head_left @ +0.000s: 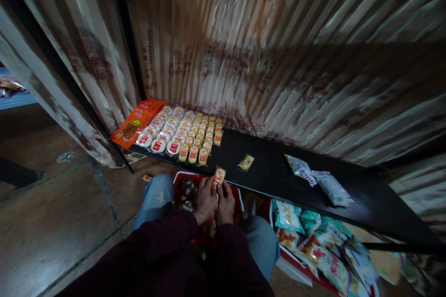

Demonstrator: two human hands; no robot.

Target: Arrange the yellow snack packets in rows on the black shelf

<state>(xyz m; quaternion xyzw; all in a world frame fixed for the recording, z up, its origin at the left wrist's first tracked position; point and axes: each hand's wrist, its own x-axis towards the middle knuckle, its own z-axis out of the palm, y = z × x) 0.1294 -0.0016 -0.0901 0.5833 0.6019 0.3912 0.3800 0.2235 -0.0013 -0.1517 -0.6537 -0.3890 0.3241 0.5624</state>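
Observation:
A small yellow wrapped snack cake [219, 176] is held upright at the front edge of the black shelf. My left hand [206, 198] has its fingers closed on the packet's left side. My right hand [226, 202] grips the lower right of the same packet. Just beyond, rows of similar yellow packets [193, 154] stand on the shelf, beside rows of round white wrapped cakes [159, 145]. One more yellow packet [246, 162] lies alone to the right. Below my hands is a red basket [239, 199] with wrapped items inside, partly hidden by my arms.
Orange snack bags [137, 123] lie at the left end of the black shelf [268, 155]. Two blue and white bags [331, 188] lie toward its right. Under it, another basket holds several snack bags [327, 257]. A patterned curtain [244, 55] hangs behind, and a dark post [128, 32] rises at left.

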